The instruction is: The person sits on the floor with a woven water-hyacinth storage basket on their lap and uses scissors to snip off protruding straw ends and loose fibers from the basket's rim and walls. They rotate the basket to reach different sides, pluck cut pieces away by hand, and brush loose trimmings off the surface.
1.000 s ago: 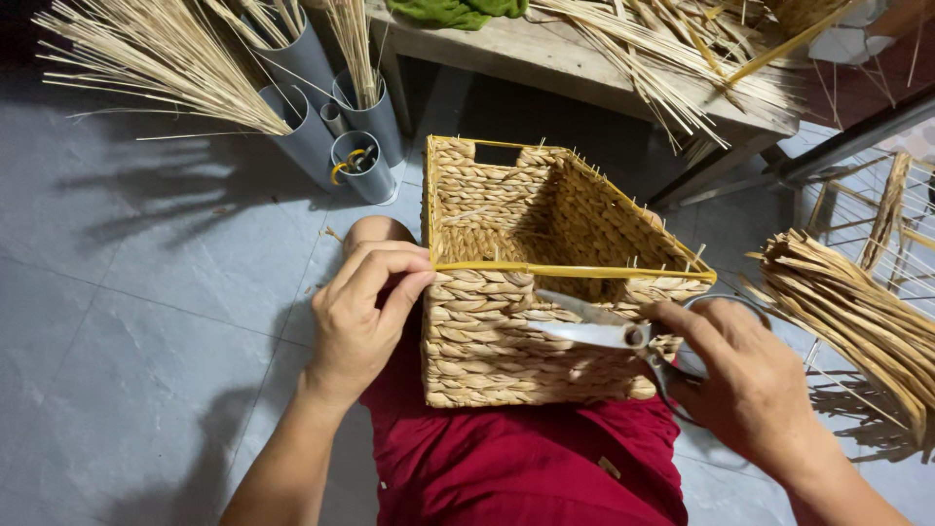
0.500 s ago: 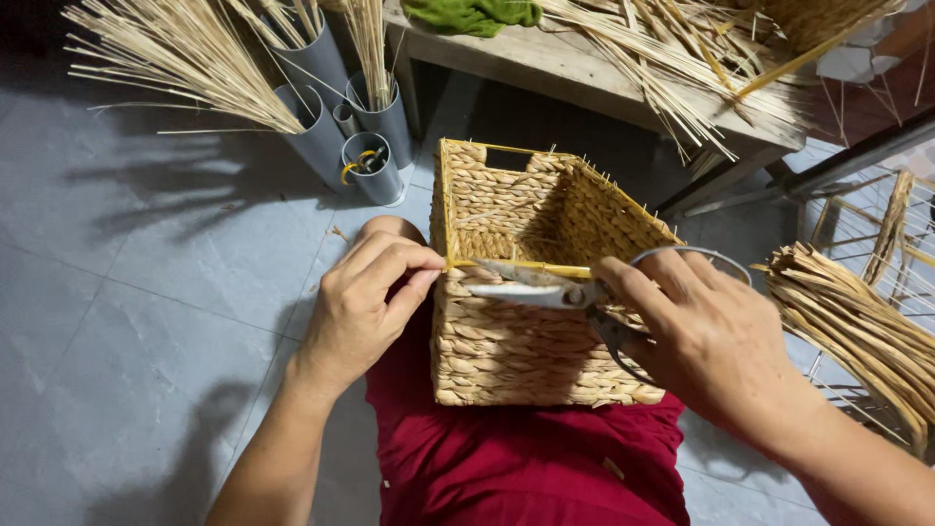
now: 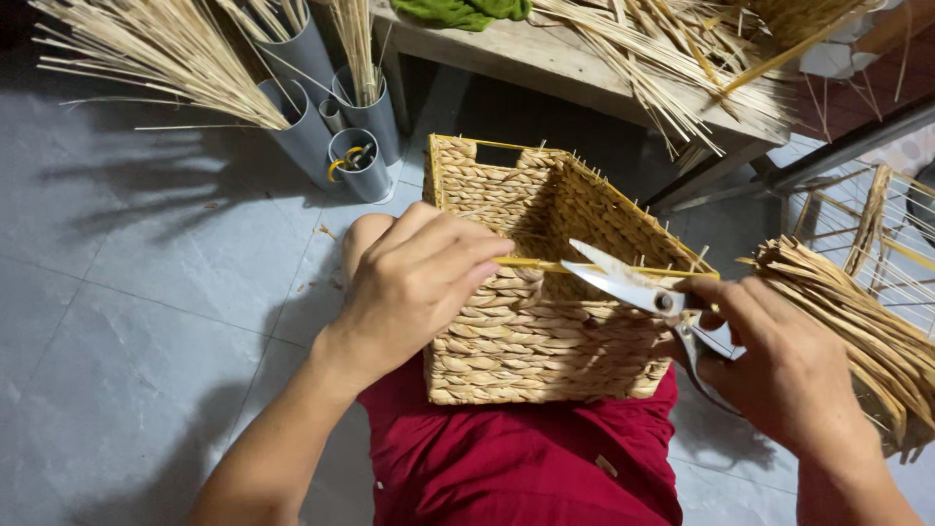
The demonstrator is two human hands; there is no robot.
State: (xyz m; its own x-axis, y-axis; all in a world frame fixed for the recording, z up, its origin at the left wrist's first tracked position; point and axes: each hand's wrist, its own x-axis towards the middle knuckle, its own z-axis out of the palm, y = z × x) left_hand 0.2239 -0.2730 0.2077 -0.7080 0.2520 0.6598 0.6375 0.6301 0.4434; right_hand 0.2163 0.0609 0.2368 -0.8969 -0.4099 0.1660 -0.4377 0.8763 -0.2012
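A rectangular woven basket (image 3: 545, 331) of braided straw rests on my lap over red clothing (image 3: 516, 458). My left hand (image 3: 409, 282) grips the basket's near left corner, fingers curled over the yellow rim. My right hand (image 3: 779, 365) holds metal scissors (image 3: 623, 282) with the blades parted, tips pointing left just above the near rim. Short stalk ends stick up along the basket's rim.
Grey tubes (image 3: 336, 127) holding straw stalks stand on the tiled floor (image 3: 146, 292) at the upper left. A wooden table (image 3: 584, 63) with loose stalks and a green cloth (image 3: 463, 12) lies beyond the basket. A bundle of flat straw (image 3: 857, 321) and a wire frame sit at the right.
My right hand has drawn the scissors back to the right along the near rim, and the blades now stand open. My left hand shifted slightly right on the corner.
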